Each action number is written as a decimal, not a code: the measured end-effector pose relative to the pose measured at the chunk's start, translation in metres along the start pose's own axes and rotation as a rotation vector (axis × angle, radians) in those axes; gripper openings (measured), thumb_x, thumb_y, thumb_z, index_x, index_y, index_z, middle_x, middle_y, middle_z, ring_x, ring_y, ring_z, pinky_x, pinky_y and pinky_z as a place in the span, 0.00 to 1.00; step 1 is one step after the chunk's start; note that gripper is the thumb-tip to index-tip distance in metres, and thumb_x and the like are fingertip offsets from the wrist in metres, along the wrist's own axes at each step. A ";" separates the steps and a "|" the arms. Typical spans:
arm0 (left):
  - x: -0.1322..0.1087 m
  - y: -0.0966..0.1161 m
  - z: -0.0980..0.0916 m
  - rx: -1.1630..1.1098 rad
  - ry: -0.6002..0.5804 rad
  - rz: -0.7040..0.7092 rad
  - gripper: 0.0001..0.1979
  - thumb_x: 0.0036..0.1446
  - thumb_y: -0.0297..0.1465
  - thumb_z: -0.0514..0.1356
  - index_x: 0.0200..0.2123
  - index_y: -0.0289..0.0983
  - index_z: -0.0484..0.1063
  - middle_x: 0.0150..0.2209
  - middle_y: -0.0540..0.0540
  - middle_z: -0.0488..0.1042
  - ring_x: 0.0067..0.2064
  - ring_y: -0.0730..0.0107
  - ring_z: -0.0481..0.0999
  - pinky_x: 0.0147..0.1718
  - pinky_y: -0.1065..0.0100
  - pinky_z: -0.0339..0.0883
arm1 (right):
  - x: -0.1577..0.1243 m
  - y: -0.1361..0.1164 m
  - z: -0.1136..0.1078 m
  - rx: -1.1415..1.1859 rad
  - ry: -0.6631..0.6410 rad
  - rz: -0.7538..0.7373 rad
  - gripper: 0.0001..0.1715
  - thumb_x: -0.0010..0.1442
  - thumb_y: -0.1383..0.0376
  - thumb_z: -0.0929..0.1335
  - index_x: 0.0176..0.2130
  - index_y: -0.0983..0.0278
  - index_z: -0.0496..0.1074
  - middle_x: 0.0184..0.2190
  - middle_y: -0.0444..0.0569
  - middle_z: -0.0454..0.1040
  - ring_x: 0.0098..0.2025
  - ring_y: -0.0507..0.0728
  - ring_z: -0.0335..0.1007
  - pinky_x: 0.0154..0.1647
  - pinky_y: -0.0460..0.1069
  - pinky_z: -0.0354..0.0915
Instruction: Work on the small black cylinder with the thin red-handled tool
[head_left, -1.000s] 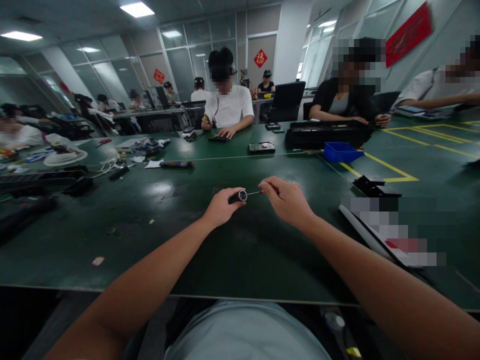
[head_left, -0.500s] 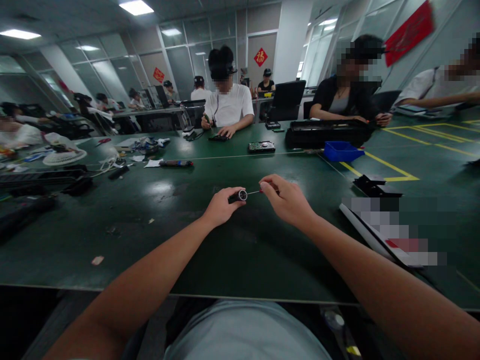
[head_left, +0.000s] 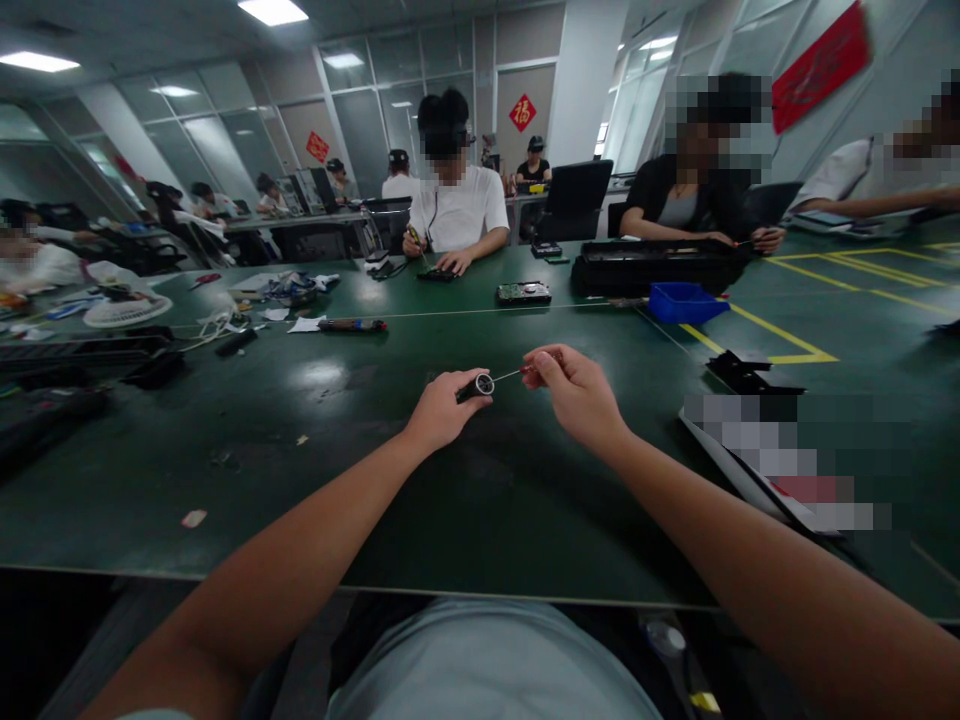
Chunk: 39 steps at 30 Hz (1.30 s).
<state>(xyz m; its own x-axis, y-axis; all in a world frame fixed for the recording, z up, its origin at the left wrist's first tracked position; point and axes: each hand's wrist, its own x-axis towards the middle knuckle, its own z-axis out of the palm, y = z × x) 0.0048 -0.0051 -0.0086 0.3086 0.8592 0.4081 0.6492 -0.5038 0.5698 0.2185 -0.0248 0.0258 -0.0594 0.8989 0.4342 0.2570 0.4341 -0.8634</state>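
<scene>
Over the middle of the green table (head_left: 360, 480), my left hand (head_left: 437, 412) is closed round a dark cylinder (head_left: 469, 390), whose round, pale-rimmed end faces right. My right hand (head_left: 574, 390) pinches the red handle of a thin screwdriver (head_left: 510, 375). Its metal shaft points left, and the tip reaches the cylinder's rimmed end. Whether the tip is inside that end is too small to tell. My right fingers hide most of the handle.
Beyond my hands lie a hard drive (head_left: 523, 293), a dark rod-shaped tool (head_left: 352, 325) and a blue bin (head_left: 686, 302). Black brackets (head_left: 754, 373) and a white-edged flat item (head_left: 739, 465) are at right. Cables and parts clutter the left. People sit across the table.
My right hand has shifted slightly and its fingers have changed their hold on the screwdriver handle. The cylinder in my left hand has moved up very slightly.
</scene>
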 end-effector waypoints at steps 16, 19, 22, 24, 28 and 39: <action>0.006 -0.005 0.001 0.059 -0.108 0.103 0.19 0.59 0.33 0.65 0.54 0.42 0.74 0.51 0.46 0.77 0.52 0.60 0.73 0.54 0.58 0.63 | 0.010 0.017 0.001 0.213 0.162 0.223 0.16 0.64 0.53 0.65 0.33 0.61 0.69 0.27 0.45 0.71 0.28 0.53 0.69 0.32 0.51 0.69; 0.004 -0.004 0.000 0.054 -0.090 0.099 0.19 0.59 0.35 0.65 0.54 0.42 0.74 0.51 0.46 0.77 0.51 0.60 0.73 0.54 0.58 0.63 | 0.006 0.015 0.000 0.103 0.140 0.147 0.15 0.65 0.53 0.64 0.35 0.62 0.70 0.28 0.46 0.73 0.29 0.54 0.70 0.34 0.52 0.69; 0.003 -0.002 -0.001 0.057 -0.094 0.094 0.20 0.59 0.35 0.64 0.55 0.42 0.73 0.50 0.45 0.77 0.51 0.60 0.73 0.53 0.58 0.63 | 0.004 0.011 0.000 0.015 0.096 0.100 0.15 0.66 0.54 0.63 0.36 0.62 0.70 0.28 0.46 0.74 0.29 0.54 0.71 0.34 0.53 0.68; 0.003 -0.001 -0.001 0.061 -0.098 0.100 0.20 0.59 0.35 0.65 0.54 0.42 0.74 0.50 0.46 0.77 0.50 0.60 0.73 0.53 0.58 0.63 | 0.004 0.008 0.000 -0.036 0.064 0.077 0.15 0.66 0.54 0.63 0.37 0.62 0.70 0.28 0.47 0.75 0.30 0.55 0.72 0.34 0.53 0.69; 0.004 -0.002 -0.001 0.061 -0.087 0.094 0.20 0.58 0.35 0.66 0.54 0.43 0.74 0.49 0.46 0.77 0.50 0.60 0.73 0.52 0.58 0.63 | 0.003 0.007 0.001 -0.039 0.002 0.048 0.14 0.65 0.55 0.64 0.37 0.62 0.70 0.30 0.48 0.76 0.31 0.55 0.73 0.35 0.53 0.69; 0.003 0.002 -0.003 0.043 -0.060 0.074 0.20 0.57 0.33 0.67 0.53 0.41 0.75 0.49 0.45 0.78 0.50 0.60 0.74 0.53 0.57 0.64 | 0.001 0.006 0.004 -0.104 0.032 0.048 0.13 0.66 0.55 0.62 0.37 0.61 0.68 0.29 0.48 0.76 0.31 0.56 0.73 0.35 0.53 0.69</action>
<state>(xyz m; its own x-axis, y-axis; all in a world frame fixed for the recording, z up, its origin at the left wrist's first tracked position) 0.0053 -0.0035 -0.0038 0.3968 0.8242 0.4040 0.6523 -0.5629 0.5077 0.2163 -0.0214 0.0203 -0.0140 0.9154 0.4023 0.3576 0.3803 -0.8530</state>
